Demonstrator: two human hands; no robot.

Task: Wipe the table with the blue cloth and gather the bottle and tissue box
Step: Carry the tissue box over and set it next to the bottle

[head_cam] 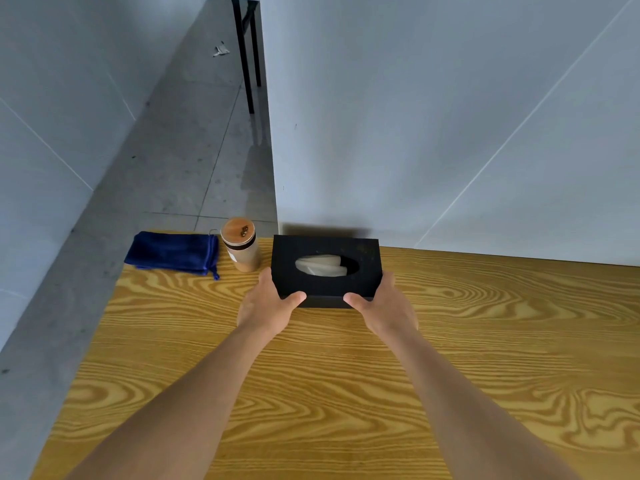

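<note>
A black tissue box (325, 251) with white tissue showing in its oval slot sits near the far edge of the wooden table (311, 393). My left hand (268, 306) grips its left end and my right hand (384, 308) grips its right end, thumbs on the top near edge. Just left of the box stands a tan bottle (241, 244) with a wooden lid. The folded blue cloth (173, 252) lies at the table's far left corner, left of the bottle.
A white wall panel (450, 133) rises right behind the table's far edge. The table's left edge drops to a grey concrete floor (173, 161). Black table legs (246, 53) stand farther back.
</note>
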